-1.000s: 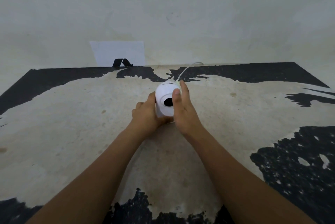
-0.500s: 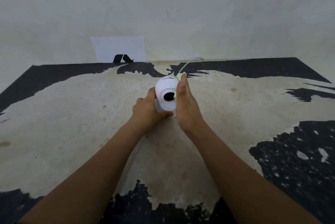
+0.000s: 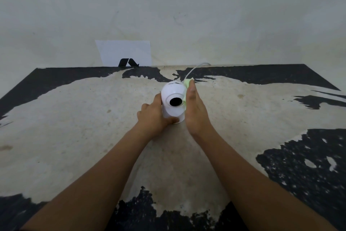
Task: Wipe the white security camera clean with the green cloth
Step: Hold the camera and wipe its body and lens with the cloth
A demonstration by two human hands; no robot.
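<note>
Camera (image 3: 173, 99) seems light and slick; left grip (image 3: 153, 116) clasps its base, flat right grip (image 3: 194, 111) presses cloth (image 3: 187, 82) against it.

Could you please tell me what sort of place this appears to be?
Probably a bare indoor workspace: a worn tabletop whose black coating has flaked to a pale layer, a plain stained wall behind it, and a white sheet of paper propped against that wall.

My head-worn view looks forward and down across the table (image 3: 74, 118). The white security camera (image 3: 173, 99) stands centred and near, the wall (image 3: 206, 6) rising behind it.
</note>
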